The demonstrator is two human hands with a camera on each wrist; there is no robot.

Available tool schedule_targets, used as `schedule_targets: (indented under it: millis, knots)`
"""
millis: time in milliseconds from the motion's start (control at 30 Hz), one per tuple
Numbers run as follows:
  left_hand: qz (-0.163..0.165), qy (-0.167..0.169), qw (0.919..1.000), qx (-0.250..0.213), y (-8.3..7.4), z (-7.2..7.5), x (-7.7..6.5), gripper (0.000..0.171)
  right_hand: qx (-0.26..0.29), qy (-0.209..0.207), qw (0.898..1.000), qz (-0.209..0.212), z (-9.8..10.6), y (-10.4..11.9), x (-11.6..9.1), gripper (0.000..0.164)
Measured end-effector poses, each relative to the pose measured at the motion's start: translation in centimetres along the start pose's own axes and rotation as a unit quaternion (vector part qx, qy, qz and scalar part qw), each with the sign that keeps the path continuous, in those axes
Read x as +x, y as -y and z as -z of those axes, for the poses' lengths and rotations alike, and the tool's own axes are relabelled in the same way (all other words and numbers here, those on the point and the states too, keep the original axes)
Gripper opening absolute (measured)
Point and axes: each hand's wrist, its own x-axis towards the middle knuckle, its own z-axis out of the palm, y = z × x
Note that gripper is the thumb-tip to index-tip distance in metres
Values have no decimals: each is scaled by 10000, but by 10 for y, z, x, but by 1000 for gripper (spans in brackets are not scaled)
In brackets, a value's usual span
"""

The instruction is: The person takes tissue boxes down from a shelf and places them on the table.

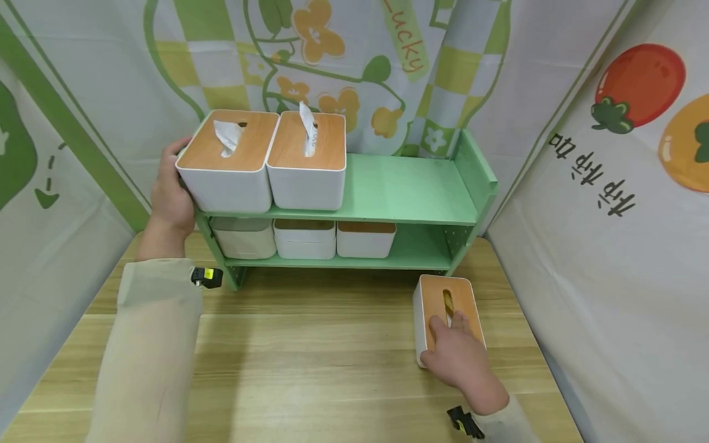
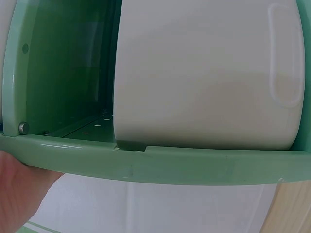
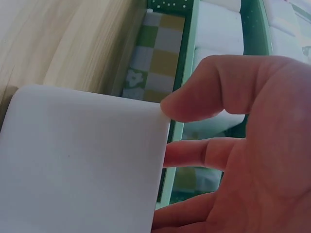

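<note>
My left hand [image 1: 173, 200] grips the left end of a green two-tier shelf rack [image 1: 410, 184]. In the left wrist view, part of that hand [image 2: 22, 191] touches the green rail. A tissue box [image 1: 451, 307], white with a wood-look lid and a slot, stands on the table right of the rack. My right hand [image 1: 460, 357] holds its near end, fingers on the lid and thumb at the left edge. In the right wrist view the thumb [image 3: 194, 92] lies at the corner of the white wall. The fingertips pass out of sight behind it.
Two tissue boxes [image 1: 232, 147] with tissue showing sit on the upper tier's left. Below are a cream container [image 1: 244, 240] and two white boxes [image 1: 304, 240] with wood-look lids. The rack stands on a wooden table [image 1: 310, 344] against a printed curtain [image 1: 376, 37].
</note>
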Motion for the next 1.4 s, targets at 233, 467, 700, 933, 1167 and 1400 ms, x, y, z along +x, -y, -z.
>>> schedule_targets:
  millis: [233, 467, 700, 933, 1167, 1400]
  knots:
    - [-20, 7, 9999, -122, 1, -1, 1, 57, 116, 187, 9996, -177, 6, -14, -2, 45]
    - [49, 20, 9999, -102, 0, 0, 1, 55, 263, 275, 9987, -333, 9, -26, -4, 55]
    - [44, 33, 9999, -120, 0, -1, 1, 55, 263, 251, 9986, -393, 12, -34, -4, 41]
    - [-1, -14, 9998, -175, 1, -1, 2, 55, 280, 170, 9983, -472, 13, -48, -5, 39]
    - [24, -60, 9996, -264, 1, -2, 2, 56, 300, 54, 9985, -461, 17, -61, -5, 43]
    - [105, -60, 9993, -365, -1, -2, 1, 55, 287, -30, 9987, -413, 17, -76, -2, 42]
